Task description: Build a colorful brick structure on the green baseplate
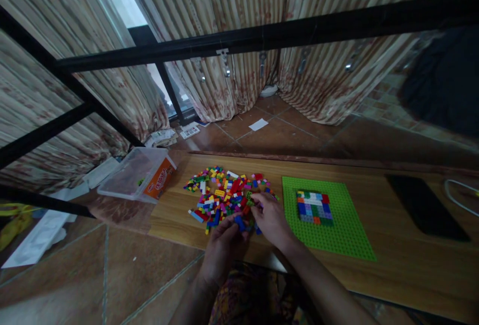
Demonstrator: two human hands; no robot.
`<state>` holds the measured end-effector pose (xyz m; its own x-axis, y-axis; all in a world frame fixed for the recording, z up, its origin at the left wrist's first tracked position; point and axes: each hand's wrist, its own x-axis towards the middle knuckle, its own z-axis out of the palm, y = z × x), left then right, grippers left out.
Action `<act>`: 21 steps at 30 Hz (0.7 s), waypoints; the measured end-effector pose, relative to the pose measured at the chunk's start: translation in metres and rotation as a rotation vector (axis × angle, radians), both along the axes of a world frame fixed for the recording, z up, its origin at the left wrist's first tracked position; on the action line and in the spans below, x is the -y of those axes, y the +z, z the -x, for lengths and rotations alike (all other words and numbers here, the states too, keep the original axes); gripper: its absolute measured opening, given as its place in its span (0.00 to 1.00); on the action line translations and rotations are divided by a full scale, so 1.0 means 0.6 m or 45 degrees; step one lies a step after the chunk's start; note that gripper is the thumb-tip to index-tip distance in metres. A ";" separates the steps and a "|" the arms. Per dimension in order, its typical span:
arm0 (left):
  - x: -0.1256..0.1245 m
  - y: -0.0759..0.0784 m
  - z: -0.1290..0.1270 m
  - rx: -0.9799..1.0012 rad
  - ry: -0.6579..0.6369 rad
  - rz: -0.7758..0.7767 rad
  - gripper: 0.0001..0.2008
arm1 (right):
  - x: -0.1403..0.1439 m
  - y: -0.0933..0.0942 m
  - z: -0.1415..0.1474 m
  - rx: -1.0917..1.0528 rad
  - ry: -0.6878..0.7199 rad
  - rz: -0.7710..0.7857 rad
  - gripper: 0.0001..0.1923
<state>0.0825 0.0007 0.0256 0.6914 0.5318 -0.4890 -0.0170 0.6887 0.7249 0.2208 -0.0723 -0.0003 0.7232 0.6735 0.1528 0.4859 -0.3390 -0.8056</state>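
Observation:
A loose pile of small coloured toy building bricks (220,195) lies on the wooden board. At the pile's near edge, my left hand (223,235) is closed with a blue brick (240,223) at its fingertips. My right hand (270,215) reaches into the pile's right side, its fingers bent together beside a green brick (249,195); whatever they grip is hidden. Right of the hands lies a bright green studded baseplate (337,235). On it sits a roughly square block of multicoloured bricks (314,208), apart from both hands.
A clear plastic tub (123,180) with an orange label stands left of the pile. A black flat slab (426,207) and a white cable (458,197) lie on the board's right (381,185). Beyond run a black metal bar (262,38) and striped curtains (224,5).

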 end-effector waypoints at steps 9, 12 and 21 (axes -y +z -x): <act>-0.002 0.001 0.010 -0.208 -0.020 -0.320 0.20 | 0.023 0.014 -0.017 -0.047 0.002 -0.131 0.24; -0.004 -0.004 0.010 -0.247 -0.054 -0.562 0.17 | 0.028 0.016 -0.017 -0.030 -0.037 -0.159 0.22; -0.027 -0.006 -0.020 -0.357 -0.093 -1.377 0.12 | 0.020 0.017 -0.014 -0.085 0.053 -0.148 0.14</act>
<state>0.0943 0.0172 0.0222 0.6763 0.7340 0.0624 0.2560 -0.3136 0.9144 0.2289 -0.0843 0.0101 0.7060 0.6838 0.1841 0.4415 -0.2217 -0.8695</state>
